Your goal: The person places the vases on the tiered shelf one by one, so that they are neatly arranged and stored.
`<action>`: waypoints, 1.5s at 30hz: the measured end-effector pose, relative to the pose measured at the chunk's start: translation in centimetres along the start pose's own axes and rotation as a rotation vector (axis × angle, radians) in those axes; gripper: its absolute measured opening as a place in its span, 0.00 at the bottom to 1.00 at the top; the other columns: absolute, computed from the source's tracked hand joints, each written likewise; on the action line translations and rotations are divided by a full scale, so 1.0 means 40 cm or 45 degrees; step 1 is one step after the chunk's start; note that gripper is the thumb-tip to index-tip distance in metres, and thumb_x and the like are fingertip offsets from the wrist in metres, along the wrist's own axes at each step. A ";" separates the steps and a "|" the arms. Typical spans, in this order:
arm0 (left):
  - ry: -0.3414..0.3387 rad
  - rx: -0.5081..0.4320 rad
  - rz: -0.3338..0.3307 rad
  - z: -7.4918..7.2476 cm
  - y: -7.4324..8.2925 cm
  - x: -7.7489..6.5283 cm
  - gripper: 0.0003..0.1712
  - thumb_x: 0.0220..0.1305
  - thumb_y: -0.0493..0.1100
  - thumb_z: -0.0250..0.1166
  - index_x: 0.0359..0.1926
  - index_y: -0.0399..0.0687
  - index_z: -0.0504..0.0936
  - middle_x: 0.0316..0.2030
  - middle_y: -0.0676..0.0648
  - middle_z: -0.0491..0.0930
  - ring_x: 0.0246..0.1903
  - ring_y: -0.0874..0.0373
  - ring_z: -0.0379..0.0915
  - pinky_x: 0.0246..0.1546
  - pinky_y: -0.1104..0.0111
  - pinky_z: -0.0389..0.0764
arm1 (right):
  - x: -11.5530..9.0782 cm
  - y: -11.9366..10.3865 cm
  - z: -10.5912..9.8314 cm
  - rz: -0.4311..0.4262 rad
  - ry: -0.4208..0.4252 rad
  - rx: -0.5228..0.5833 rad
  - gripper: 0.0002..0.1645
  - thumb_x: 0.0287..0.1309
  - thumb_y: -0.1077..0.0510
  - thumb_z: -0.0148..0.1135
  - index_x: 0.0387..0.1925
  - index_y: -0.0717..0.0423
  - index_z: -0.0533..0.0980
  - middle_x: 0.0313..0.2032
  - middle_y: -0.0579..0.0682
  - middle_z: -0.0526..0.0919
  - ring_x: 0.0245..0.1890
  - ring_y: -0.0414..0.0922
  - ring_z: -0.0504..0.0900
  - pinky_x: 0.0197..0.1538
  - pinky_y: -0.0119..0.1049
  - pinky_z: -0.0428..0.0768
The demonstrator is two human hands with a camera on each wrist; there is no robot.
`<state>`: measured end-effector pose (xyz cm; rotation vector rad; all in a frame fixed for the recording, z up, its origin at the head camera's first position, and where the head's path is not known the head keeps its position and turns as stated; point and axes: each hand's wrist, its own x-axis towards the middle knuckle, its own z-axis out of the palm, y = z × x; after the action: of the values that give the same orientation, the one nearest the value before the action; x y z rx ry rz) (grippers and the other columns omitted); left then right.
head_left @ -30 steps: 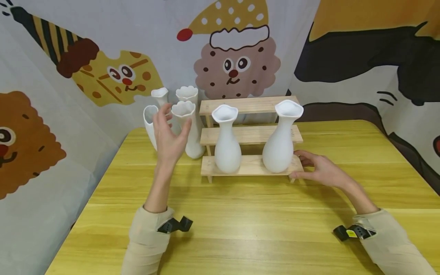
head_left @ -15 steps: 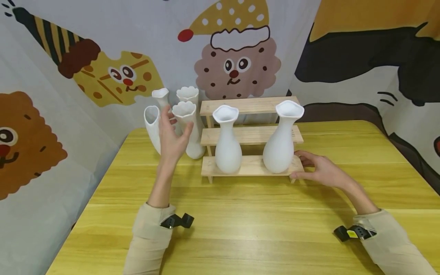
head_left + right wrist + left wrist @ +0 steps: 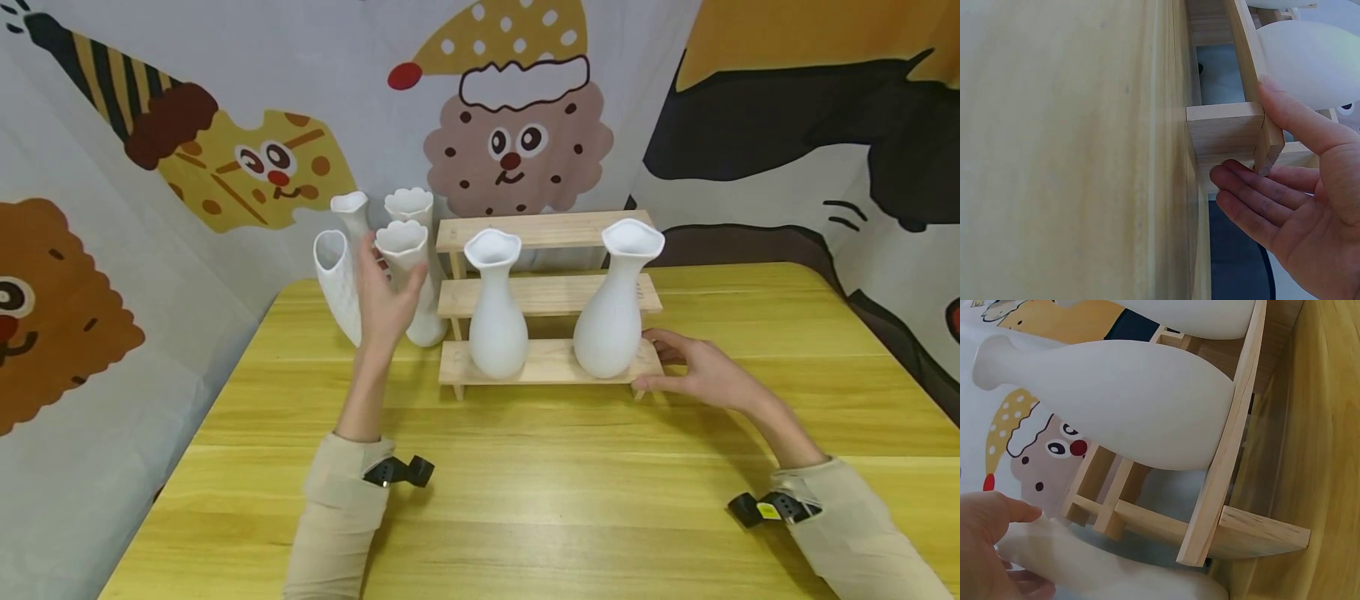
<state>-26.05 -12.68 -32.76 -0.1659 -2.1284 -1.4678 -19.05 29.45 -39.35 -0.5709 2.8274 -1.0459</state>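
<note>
My left hand point(image 3: 386, 310) is at a tall white vase with a scalloped rim point(image 3: 403, 257), left of a three-tier wooden stand point(image 3: 551, 360). In the left wrist view the thumb lies against the neck of this vase point(image 3: 1110, 572), and the fingers curl around its other side. My right hand point(image 3: 701, 372) holds the right end of the stand's lowest tier. The right wrist view shows its thumb on the board's edge and its fingers bent beneath. On that tier stand two white vases with wavy rims, a slimmer one point(image 3: 498, 321) and a rounder one point(image 3: 611, 312).
Close to the left hand stand a slanted-mouth white vase point(image 3: 336, 279), a narrow-necked vase point(image 3: 351, 208) and another scalloped vase point(image 3: 410, 202). A cartoon-printed cloth point(image 3: 517, 150) hangs behind the yellow wooden table point(image 3: 540, 483).
My left hand has moved right and slightly forward, from beside the scalloped vase to around its upper part. My right hand and the stand have stayed put.
</note>
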 end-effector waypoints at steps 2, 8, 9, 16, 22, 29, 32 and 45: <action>0.005 -0.010 0.001 0.005 -0.003 0.003 0.44 0.62 0.35 0.69 0.72 0.30 0.55 0.62 0.30 0.69 0.58 0.39 0.68 0.60 0.52 0.71 | 0.000 0.000 0.000 -0.002 0.002 0.001 0.43 0.58 0.47 0.74 0.68 0.64 0.68 0.52 0.60 0.83 0.51 0.58 0.82 0.55 0.60 0.77; 0.025 -0.084 -0.039 0.027 -0.020 0.008 0.47 0.61 0.33 0.70 0.74 0.32 0.53 0.65 0.33 0.67 0.65 0.44 0.65 0.68 0.59 0.65 | 0.001 -0.001 -0.001 -0.004 0.000 0.008 0.43 0.58 0.47 0.74 0.68 0.63 0.68 0.52 0.60 0.83 0.52 0.57 0.82 0.55 0.60 0.78; 0.030 -0.087 -0.050 0.031 -0.023 0.009 0.47 0.61 0.33 0.70 0.74 0.32 0.52 0.66 0.33 0.67 0.66 0.44 0.64 0.69 0.60 0.63 | 0.001 0.000 0.000 -0.004 0.001 0.007 0.43 0.58 0.47 0.74 0.68 0.63 0.68 0.52 0.60 0.83 0.52 0.57 0.82 0.55 0.60 0.78; 0.055 -0.024 -0.124 0.047 -0.036 0.010 0.49 0.60 0.36 0.72 0.74 0.35 0.53 0.66 0.34 0.69 0.66 0.44 0.65 0.70 0.59 0.62 | 0.000 -0.003 0.000 -0.004 0.000 0.009 0.42 0.58 0.47 0.74 0.67 0.63 0.68 0.52 0.60 0.83 0.52 0.58 0.82 0.55 0.60 0.78; 0.104 -0.055 -0.157 0.049 -0.036 0.009 0.47 0.58 0.37 0.75 0.73 0.35 0.58 0.64 0.35 0.71 0.64 0.44 0.67 0.67 0.58 0.66 | 0.000 -0.001 0.002 -0.005 0.005 0.010 0.42 0.58 0.48 0.74 0.67 0.63 0.69 0.52 0.59 0.83 0.51 0.57 0.82 0.56 0.60 0.77; 0.168 -0.096 -0.160 0.055 -0.032 0.005 0.44 0.55 0.38 0.77 0.69 0.36 0.64 0.60 0.37 0.74 0.59 0.47 0.71 0.63 0.58 0.70 | 0.000 -0.001 0.002 0.004 0.003 0.015 0.43 0.58 0.47 0.74 0.67 0.63 0.68 0.52 0.59 0.83 0.51 0.57 0.82 0.55 0.60 0.78; 0.183 -0.107 -0.149 0.057 -0.028 0.002 0.43 0.54 0.37 0.78 0.68 0.37 0.66 0.59 0.38 0.75 0.59 0.47 0.71 0.63 0.59 0.70 | 0.000 -0.001 0.002 0.005 0.004 0.014 0.43 0.58 0.47 0.74 0.68 0.63 0.68 0.52 0.59 0.83 0.51 0.57 0.82 0.55 0.59 0.78; 0.270 -0.164 0.028 0.052 0.020 -0.007 0.42 0.52 0.37 0.78 0.67 0.38 0.70 0.58 0.40 0.78 0.55 0.50 0.75 0.58 0.59 0.76 | 0.001 0.001 0.002 0.012 0.006 0.014 0.44 0.58 0.47 0.74 0.68 0.64 0.67 0.52 0.60 0.83 0.51 0.57 0.82 0.55 0.60 0.78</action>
<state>-26.24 -10.45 -32.75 -0.0765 -1.8601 -1.5384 -19.07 29.42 -39.43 -0.5540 2.8237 -1.0622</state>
